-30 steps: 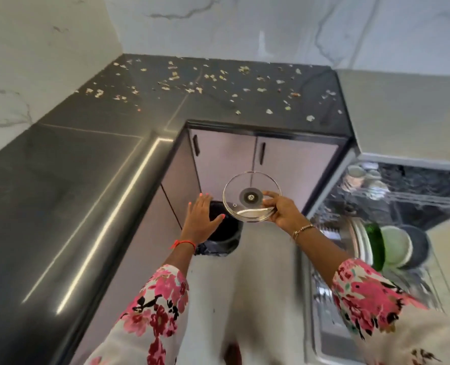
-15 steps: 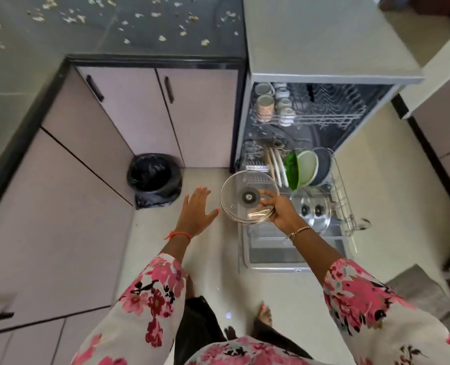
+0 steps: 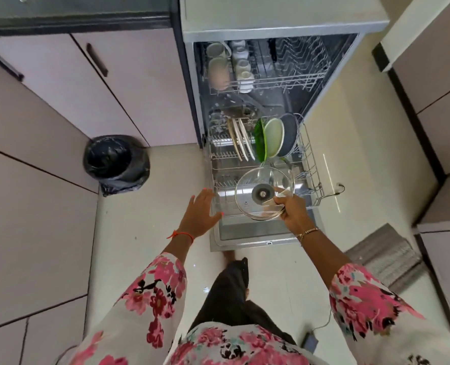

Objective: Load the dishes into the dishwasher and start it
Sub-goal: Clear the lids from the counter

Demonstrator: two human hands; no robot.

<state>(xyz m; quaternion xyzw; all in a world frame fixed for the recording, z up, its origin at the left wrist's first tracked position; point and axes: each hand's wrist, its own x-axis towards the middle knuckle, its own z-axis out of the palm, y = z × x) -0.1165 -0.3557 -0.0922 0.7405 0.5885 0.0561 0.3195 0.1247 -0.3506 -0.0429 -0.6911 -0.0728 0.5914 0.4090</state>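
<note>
Glass lid (image 3: 264, 193): rim pinched by right hand (image 3: 293, 210), fingers curled at its right edge, above lower rack (image 3: 310, 164). Left hand (image 3: 201, 213): spread, holding nothing.

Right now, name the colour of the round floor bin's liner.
Black: the glossy plastic bin liner, head view.

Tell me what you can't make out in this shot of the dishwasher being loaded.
Head view only:
- Front of the lower rack: covered by the glass lid and the right hand gripping it.
- Cups in the upper rack: blurred, markings unreadable.
- Start controls of the dishwasher: out of sight from this angle.
- Small dark device on the floor: too small to identify.
</note>
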